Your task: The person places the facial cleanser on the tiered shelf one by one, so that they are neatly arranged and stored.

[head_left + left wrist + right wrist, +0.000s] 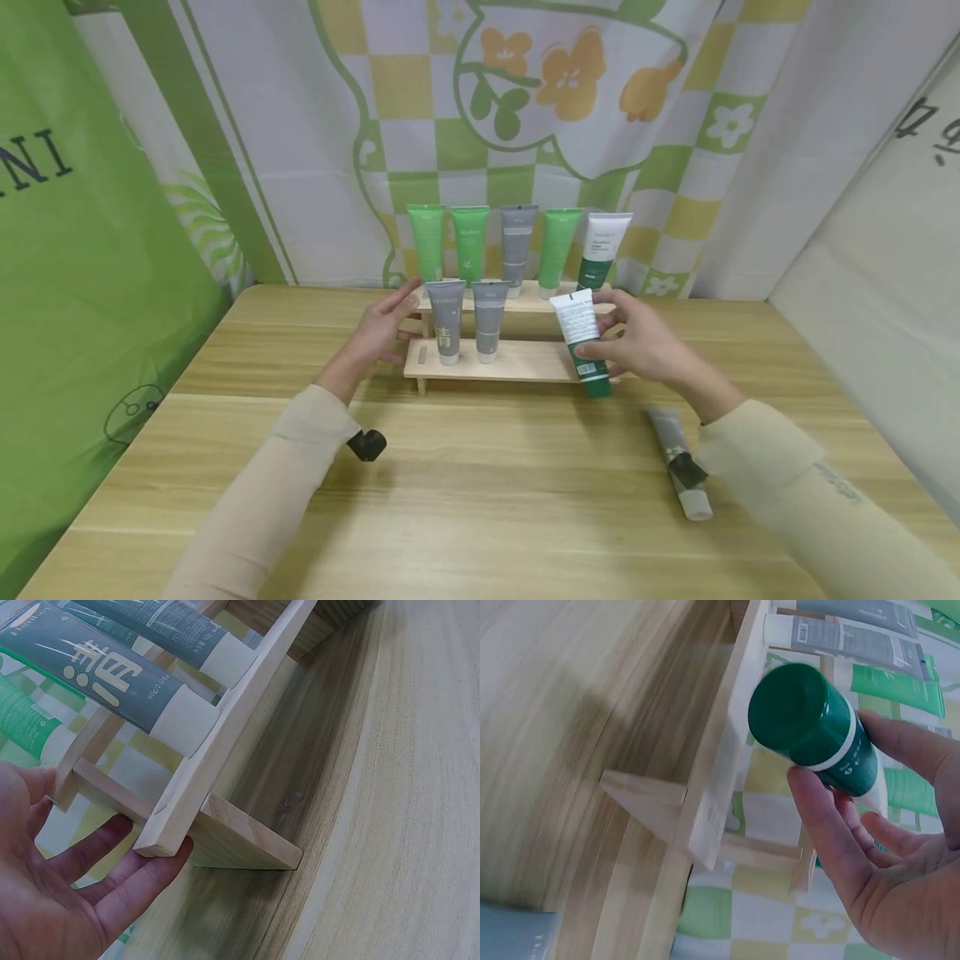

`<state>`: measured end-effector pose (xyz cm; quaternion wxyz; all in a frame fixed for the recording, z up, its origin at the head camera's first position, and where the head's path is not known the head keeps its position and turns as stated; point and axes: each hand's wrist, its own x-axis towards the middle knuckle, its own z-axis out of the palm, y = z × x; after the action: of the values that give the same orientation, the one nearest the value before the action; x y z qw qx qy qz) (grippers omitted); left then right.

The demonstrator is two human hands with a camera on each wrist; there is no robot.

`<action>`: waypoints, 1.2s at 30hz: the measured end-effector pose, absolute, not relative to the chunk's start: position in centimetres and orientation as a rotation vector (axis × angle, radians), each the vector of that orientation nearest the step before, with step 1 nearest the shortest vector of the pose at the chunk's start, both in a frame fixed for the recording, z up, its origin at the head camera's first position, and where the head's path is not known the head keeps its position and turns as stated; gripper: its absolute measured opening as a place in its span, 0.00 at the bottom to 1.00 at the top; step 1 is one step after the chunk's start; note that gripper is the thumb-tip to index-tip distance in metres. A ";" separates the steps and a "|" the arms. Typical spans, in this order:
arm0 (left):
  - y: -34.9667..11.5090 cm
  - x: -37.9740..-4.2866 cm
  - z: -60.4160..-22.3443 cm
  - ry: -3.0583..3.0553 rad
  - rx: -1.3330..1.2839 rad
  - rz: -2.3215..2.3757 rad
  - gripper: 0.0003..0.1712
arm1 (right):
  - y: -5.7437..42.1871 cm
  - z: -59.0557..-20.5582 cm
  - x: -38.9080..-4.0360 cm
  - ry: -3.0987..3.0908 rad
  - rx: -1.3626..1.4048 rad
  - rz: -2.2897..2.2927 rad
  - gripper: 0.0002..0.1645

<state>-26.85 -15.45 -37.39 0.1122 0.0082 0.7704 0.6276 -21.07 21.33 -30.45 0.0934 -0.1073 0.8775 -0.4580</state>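
Observation:
In the head view a two-step wooden rack [517, 367] stands on the table. My right hand [637, 337] pinches a white and dark green squeeze tube [581, 333] by its sides, tilted, at the right part of the lower step. The right wrist view shows the tube's green cap [787, 712] tipped towards the camera. At the rack's left end, my left hand [378, 329] rests against the wood with fingers fairly straight. Two grey tubes [447, 325] stand cap-down on the lower step. On the upper step are green tubes [470, 246], another grey tube [517, 246] and a white-green tube [603, 246].
A grey tube [678, 462] lies on the table [480, 500] below the right forearm, partly covered by a dark wrist piece [686, 471]. Behind the rack hangs a patterned curtain [420, 125]. A thin black cable [131, 408] is at the table's left edge.

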 end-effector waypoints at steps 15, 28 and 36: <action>-15.4 -26.8 -37.6 2.263 0.039 1.849 0.31 | 16.8 -32.5 -22.2 2.725 -0.334 -1.589 0.51; -15.5 -27.1 -37.9 2.251 0.015 1.855 0.29 | 14.4 -35.2 -22.4 2.826 -0.443 -1.857 0.46; -15.4 -27.0 -37.6 2.265 0.029 1.851 0.31 | 13.8 -36.4 -22.4 2.880 -0.551 -1.910 0.44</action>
<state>-26.97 -15.42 -37.59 0.1079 0.0099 0.7698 0.6290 -22.38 13.82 -36.40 -0.1780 -0.1549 0.8099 -0.5370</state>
